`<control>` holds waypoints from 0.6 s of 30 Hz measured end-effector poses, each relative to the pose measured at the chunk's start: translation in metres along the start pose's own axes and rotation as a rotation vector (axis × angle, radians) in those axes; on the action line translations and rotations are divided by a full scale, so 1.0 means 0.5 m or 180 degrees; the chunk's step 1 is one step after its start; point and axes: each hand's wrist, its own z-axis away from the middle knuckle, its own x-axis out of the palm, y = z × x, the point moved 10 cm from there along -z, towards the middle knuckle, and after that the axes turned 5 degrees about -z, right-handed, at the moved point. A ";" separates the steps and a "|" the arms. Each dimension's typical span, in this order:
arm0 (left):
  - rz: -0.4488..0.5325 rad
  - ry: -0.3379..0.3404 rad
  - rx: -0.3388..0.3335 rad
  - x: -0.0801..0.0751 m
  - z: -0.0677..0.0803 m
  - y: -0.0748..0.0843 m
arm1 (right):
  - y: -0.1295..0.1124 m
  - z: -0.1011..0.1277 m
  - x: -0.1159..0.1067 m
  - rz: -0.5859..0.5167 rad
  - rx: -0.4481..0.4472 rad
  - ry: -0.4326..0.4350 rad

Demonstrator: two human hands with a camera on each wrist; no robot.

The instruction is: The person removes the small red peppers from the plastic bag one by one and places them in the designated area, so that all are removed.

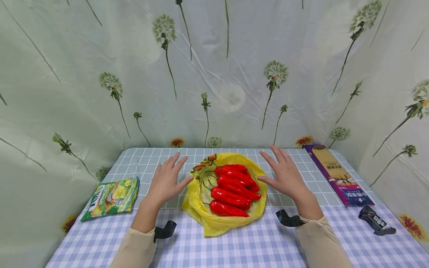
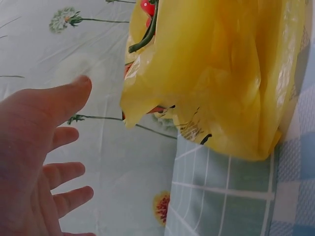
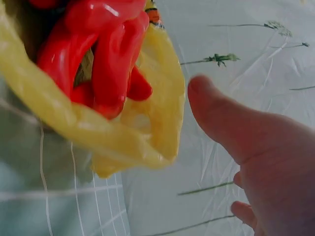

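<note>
Head view: yellow plastic bag point(image 1: 204, 219) lies opened flat at centre of frame on the checked tablecloth point(image 1: 234, 249), with a pile of red peppers point(image 1: 232, 190) on it. Peppers glossy, smooth, tapered; long axes run roughly lower left to upper right across the frame, green stems toward the left. Bag film thin, crinkled, translucent, with an orange-and-black print at its upper edge.

Left hand point(image 1: 167, 182) sits just left of the bag, fingers spread and straight, thumb tip close to the bag's left rim; holding nothing. Contact with the film cannot be confirmed. Right hand point(image 1: 285, 175) mirrors it just right of the bag, fingers splayed, thumb toward the right rim, also holding nothing. Both hands flank the bag about equally near; neither is clearly nearer.

Left wrist view: bag's folded edge point(image 2: 221, 88) fills the upper right, the open palm point(image 2: 29, 162) at lower left, with a gap between them.

Right wrist view: peppers point(image 3: 103, 54) at upper left inside the bag lip point(image 3: 147, 142); thumb point(image 3: 221, 118) near but apart.

Elsewhere in the head view: green snack packet point(image 1: 112, 197) at left, long purple box point(image 1: 338, 175) at right, small dark wrapper point(image 1: 377, 220) lower right. Floral cloth backdrop point(image 1: 214, 74) behind.
</note>
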 end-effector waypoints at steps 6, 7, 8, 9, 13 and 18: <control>0.0615 0.0026 -0.0003 0.008 -0.009 0.002 | -0.027 -0.009 0.001 -0.0433 -0.0040 0.0086; 0.0751 0.0003 -0.0029 0.012 -0.012 0.002 | -0.034 -0.011 0.001 -0.0481 -0.0064 0.0091; 0.0876 -0.0022 -0.0060 0.016 -0.014 0.001 | -0.042 -0.013 0.001 -0.0528 -0.0088 0.0091; 0.0986 -0.0031 -0.0078 0.020 -0.017 0.001 | -0.049 -0.015 0.001 -0.0559 -0.0108 0.0088; 0.1406 -0.0044 -0.0105 0.034 -0.029 0.003 | -0.077 -0.022 0.005 -0.0749 -0.0188 0.0008; 0.2123 -0.0200 -0.0260 0.068 -0.040 0.001 | -0.110 -0.030 0.020 -0.1075 -0.0292 -0.0228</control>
